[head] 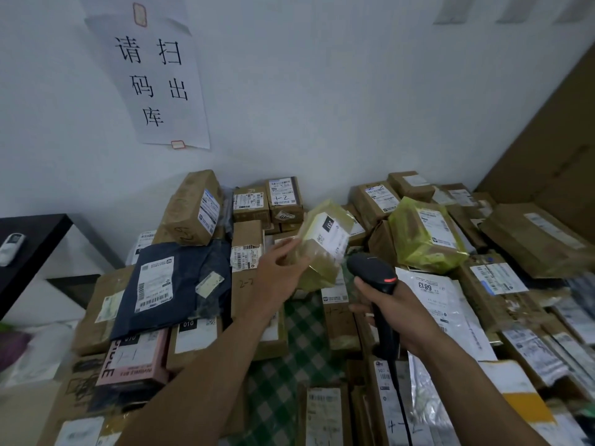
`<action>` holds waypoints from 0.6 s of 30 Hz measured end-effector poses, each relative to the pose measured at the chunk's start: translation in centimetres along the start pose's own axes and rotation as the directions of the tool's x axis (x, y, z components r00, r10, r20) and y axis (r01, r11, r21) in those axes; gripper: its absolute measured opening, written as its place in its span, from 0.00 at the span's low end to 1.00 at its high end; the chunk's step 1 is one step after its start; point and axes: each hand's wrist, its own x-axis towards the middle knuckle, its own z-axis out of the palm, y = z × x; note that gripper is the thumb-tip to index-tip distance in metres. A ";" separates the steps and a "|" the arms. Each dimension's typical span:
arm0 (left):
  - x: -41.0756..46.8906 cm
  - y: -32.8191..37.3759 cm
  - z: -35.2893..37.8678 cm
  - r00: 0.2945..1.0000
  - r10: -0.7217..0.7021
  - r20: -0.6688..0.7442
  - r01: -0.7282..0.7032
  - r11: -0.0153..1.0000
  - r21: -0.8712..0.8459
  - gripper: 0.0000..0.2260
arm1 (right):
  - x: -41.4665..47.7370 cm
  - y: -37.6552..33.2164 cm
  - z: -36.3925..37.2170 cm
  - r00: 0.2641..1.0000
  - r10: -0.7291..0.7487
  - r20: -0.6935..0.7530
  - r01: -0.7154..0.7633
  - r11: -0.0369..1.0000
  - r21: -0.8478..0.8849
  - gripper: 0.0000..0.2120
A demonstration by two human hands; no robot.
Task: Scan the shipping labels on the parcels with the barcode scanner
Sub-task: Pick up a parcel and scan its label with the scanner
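My left hand grips a small parcel wrapped in yellowish tape and holds it tilted above the pile, its white shipping label turned to the right. My right hand is wrapped round the handle of a black barcode scanner. The scanner's head sits just right of and below the parcel, pointing at the label, and a red light glows on its top.
Several labelled cardboard boxes and bags cover the surface: a dark blue bag at left, a yellow-green wrapped parcel at right, a white bag marked 683. A green checked cloth shows between them. A black table stands far left.
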 end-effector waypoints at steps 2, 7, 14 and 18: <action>-1.9 -0.1 0.4 0.998 0.005 0.058 0.004 0.988 -0.153 0.17 | -0.6 0.0 0.2 0.999 -0.043 -0.029 0.044 0.999 0.003 0.13; -3.7 -0.9 0.3 0.965 0.002 0.263 0.053 0.978 -0.202 0.17 | -2.1 0.2 0.2 0.993 -0.114 -0.027 0.113 0.993 -0.041 0.16; -3.4 -1.1 0.1 0.949 -0.100 0.298 0.144 0.981 -0.127 0.27 | -4.1 0.3 -0.3 0.992 -0.126 0.016 0.127 0.992 -0.023 0.18; -3.5 -0.4 -0.8 0.947 -0.084 0.311 0.153 0.967 -0.205 0.20 | -5.2 -0.2 -0.5 0.990 -0.137 0.010 0.137 0.990 -0.021 0.16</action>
